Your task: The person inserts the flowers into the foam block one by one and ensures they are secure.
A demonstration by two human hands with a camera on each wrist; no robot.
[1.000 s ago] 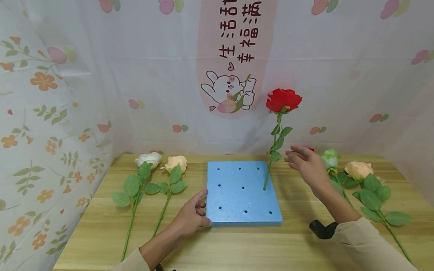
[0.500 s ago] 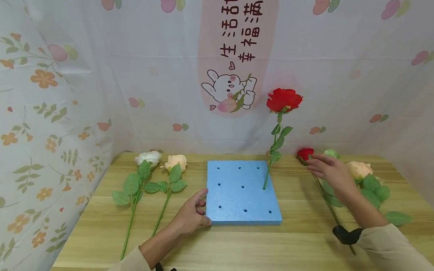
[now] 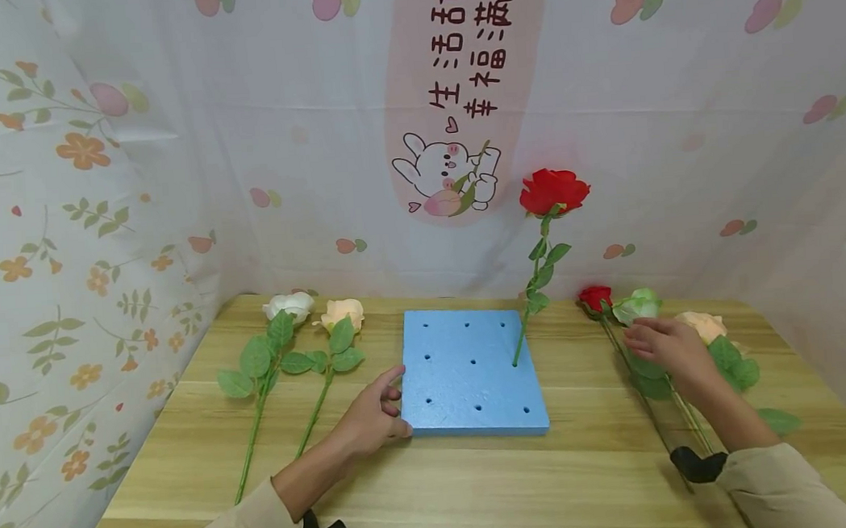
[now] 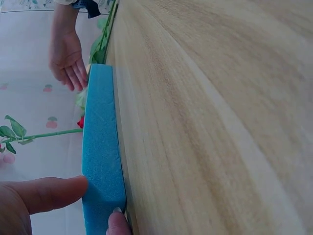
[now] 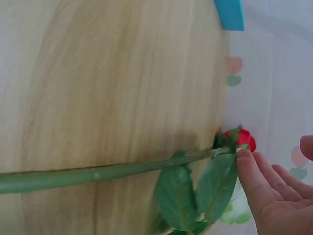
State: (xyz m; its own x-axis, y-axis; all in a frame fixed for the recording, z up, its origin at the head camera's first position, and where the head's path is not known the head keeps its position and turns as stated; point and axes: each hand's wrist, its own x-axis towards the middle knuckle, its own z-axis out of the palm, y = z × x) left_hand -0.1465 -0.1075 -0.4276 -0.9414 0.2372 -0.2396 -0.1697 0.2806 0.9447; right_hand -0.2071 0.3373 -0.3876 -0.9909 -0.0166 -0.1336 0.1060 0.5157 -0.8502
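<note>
Blue board (image 3: 448, 383) is filling the grasp of our left hand (image 3: 365, 419), which is holding it by its left side, thumb lying at the near corner and a finger lying farther along. Our right hand (image 3: 671, 350) is hovering over the flowers on the right, fingers stretching forward and thumb standing apart from them; we cannot tell whether a fingertip is touching a leaf. Just beyond those fingers, a pale green rose (image 3: 638, 306) is lying with its leaves partly under our hand. Beside it a small red rose (image 3: 596, 300) is lying, and on the other side our arm is partly covering a peach rose (image 3: 706, 327). A large red rose (image 3: 555, 193) is standing slightly tilted in the board's middle row, right-hand hole. Left of the board, a white rose (image 3: 289, 306) and a cream rose (image 3: 342, 314) are lying on the wooden table (image 3: 437, 497). Behind everything, a printed cloth (image 3: 277, 144) is hanging.
</note>
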